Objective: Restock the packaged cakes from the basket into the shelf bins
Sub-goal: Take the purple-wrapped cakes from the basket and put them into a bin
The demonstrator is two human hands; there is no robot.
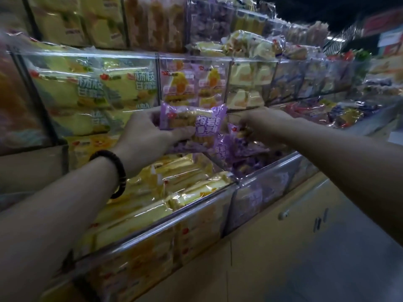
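Note:
My left hand [148,136] grips a purple packaged cake [194,122], held up in front of the shelf above the lower bins. My right hand [259,125] reaches into the purple-cake bin [268,184] and its fingers curl on another purple packet [236,132] lying on the pile there. Several purple packets fill that bin. The bin to its left [152,227] holds yellow packaged cakes. The basket is out of view.
Clear acrylic bins [87,55] on the upper shelf hold yellow, purple and cream packets. More packets fill the shelf to the right [340,114]. Beige cabinet doors [294,225] run under the bins, with grey floor at lower right. A dark bead bracelet [113,171] circles my left wrist.

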